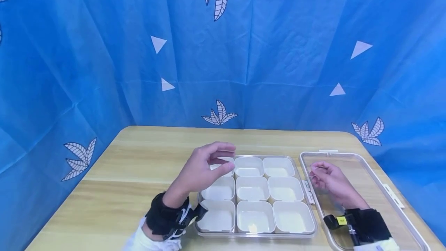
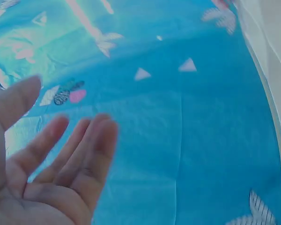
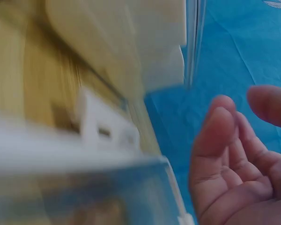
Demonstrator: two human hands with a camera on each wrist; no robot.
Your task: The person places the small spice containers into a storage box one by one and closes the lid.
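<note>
A clear box [image 1: 310, 232] stands on the table with several off-white square cups [image 1: 252, 208] set in rows inside it; those I see into hold nothing. My left hand [image 1: 209, 165] hovers over the box's back left, hiding part of the cups there. Its fingers are slightly bent, thumb apart, nothing between them in the left wrist view. To the right lies a clear lid [image 1: 369, 189] with a whitish rim. Above the lid's left part is my right hand [image 1: 329, 179], fingers loosely curled; in the right wrist view its thumb stands off from the fingers and it holds nothing.
The wooden table [image 1: 115, 189] extends to the left of the box. A white clasp [image 1: 308, 192] sits between box and lid, and another clasp [image 1: 393, 196] is on the lid's right edge. Blue cloth [image 1: 271, 57] with white leaves and triangles hangs behind and at both sides.
</note>
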